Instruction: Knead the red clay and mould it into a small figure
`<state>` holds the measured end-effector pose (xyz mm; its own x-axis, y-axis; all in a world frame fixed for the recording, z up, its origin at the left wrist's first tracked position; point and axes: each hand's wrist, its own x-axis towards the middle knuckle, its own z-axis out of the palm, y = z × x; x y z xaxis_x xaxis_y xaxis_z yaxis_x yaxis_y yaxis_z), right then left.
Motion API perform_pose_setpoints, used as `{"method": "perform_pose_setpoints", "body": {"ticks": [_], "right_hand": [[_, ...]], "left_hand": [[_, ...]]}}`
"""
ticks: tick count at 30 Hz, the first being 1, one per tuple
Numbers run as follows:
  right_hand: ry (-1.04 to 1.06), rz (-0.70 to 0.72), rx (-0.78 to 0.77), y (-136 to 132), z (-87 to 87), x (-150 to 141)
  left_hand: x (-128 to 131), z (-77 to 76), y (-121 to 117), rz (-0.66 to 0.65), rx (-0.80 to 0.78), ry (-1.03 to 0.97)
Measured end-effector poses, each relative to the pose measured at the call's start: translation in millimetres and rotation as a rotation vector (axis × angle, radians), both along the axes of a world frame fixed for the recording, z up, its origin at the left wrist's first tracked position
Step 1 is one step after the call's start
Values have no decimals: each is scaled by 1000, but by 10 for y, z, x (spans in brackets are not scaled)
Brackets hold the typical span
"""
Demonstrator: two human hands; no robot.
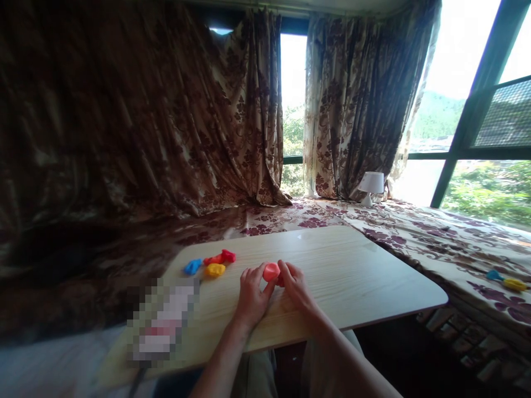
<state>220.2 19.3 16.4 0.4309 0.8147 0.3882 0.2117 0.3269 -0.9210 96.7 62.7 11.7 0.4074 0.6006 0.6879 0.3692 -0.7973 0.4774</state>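
Over the near middle of the table, both my hands meet around a coral-red lump that looks like modelling clay. My left hand pinches its left side between thumb and fingers. On the other side, my right hand has its fingers closed against the lump, and darker red shows beneath them. Further left on the tabletop lie a blue lump, a yellow lump and a red lump with an orange-red part beside it. These three sit close together, apart from my hands.
The pale wooden table has rounded corners. A pixelated, blurred-out object lies at its left side. On the flowered cloth to the right are another yellow piece and a blue piece. A white lamp stands by the curtains.
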Motion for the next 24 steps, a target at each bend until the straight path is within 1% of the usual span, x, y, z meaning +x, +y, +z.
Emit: {"method": "perform_pose_setpoints", "body": {"ticks": [3, 5, 8, 11, 14, 18, 22, 24], "right_hand": [[-7, 60, 55, -24, 22, -8], [-27, 59, 68, -31, 27, -7], [-35, 11, 42, -25, 21, 2], [-26, 37, 29, -12, 8, 5], [-62, 59, 38, -7, -4, 2], [-88, 40, 25, -5, -21, 13], [-63, 13, 21, -3, -9, 25], [-22, 25, -3, -12, 21, 21]], "left_hand": [[3, -4, -1, -14, -71, -61], [6, 0, -1, -19, -82, -71], [2, 10, 4, -18, -45, -39], [-8, 6, 16, -28, -25, -10], [-8, -10, 26, -18, -16, -25], [12, -22, 34, -17, 11, -25], [21, -20, 31, -19, 37, -6], [16, -20, 24, -6, 29, -26]]}}
